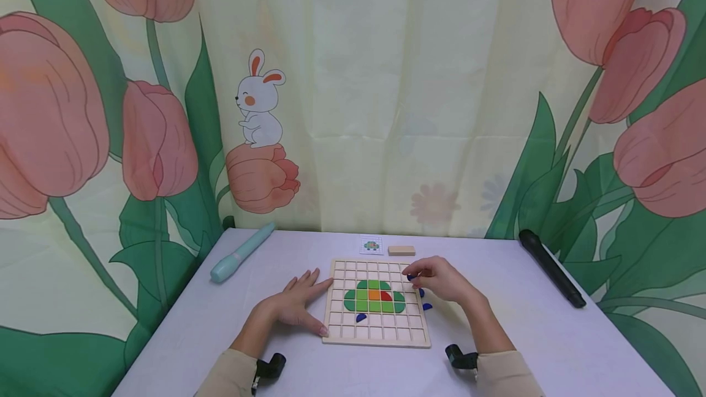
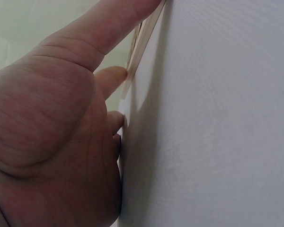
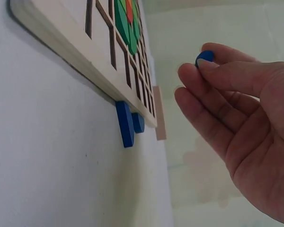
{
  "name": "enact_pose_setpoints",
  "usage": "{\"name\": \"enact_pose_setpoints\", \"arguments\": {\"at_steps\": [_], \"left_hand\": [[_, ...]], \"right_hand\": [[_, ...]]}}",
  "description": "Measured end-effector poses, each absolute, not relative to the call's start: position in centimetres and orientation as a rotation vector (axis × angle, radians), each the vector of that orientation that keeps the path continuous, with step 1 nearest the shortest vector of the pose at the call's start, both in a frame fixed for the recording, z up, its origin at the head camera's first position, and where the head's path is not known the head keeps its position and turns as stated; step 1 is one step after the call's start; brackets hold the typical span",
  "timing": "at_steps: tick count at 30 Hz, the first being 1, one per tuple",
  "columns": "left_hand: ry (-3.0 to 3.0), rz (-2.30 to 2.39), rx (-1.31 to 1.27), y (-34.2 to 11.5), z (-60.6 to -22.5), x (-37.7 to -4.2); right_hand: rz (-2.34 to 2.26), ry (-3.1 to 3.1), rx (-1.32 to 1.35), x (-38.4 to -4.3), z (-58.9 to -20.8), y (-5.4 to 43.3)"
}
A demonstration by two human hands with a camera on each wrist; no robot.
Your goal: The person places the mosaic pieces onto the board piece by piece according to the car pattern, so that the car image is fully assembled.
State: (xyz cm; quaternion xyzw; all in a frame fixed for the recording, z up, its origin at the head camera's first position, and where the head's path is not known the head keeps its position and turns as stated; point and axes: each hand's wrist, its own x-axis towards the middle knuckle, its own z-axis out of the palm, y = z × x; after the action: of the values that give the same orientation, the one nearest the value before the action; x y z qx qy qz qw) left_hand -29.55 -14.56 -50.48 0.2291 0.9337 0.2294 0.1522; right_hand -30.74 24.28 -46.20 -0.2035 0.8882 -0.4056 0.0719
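A square wooden grid board (image 1: 377,334) lies on the table, with green, orange and red tiles (image 1: 374,296) set in its middle cells. My left hand (image 1: 293,306) lies flat with fingers spread; its thumb and index finger touch the board's left edge. In the right wrist view, my right hand (image 3: 246,99) pinches a small blue piece (image 3: 205,57) between thumb and index finger. In the head view that hand (image 1: 438,279) is over the board's upper right edge. One blue half-round piece (image 1: 361,318) lies on the board's lower cells. Two more blue pieces (image 3: 125,124) lie beside the right edge.
Behind the board are a small pattern card (image 1: 371,245) and a pale wooden block (image 1: 401,250). A light-green stick-like object (image 1: 242,253) lies at the left, a black one (image 1: 552,269) at the right. A printed curtain (image 1: 397,109) hangs behind the table.
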Motion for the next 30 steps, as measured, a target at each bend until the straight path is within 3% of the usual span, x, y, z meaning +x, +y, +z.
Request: {"name": "enact_pose_setpoints", "arguments": {"at_steps": [23,30], "left_hand": [[2.674,0.665,0.662,-14.5,-50.6,-29.5],[2.678,0.661,0.658,-14.6,-50.5,-29.5]], "right_hand": [[-1.184,2.651,-0.912,-29.8,-46.5,18.4],[-1.179,2.626,-0.888,-29.7,-46.6,17.2]]}}
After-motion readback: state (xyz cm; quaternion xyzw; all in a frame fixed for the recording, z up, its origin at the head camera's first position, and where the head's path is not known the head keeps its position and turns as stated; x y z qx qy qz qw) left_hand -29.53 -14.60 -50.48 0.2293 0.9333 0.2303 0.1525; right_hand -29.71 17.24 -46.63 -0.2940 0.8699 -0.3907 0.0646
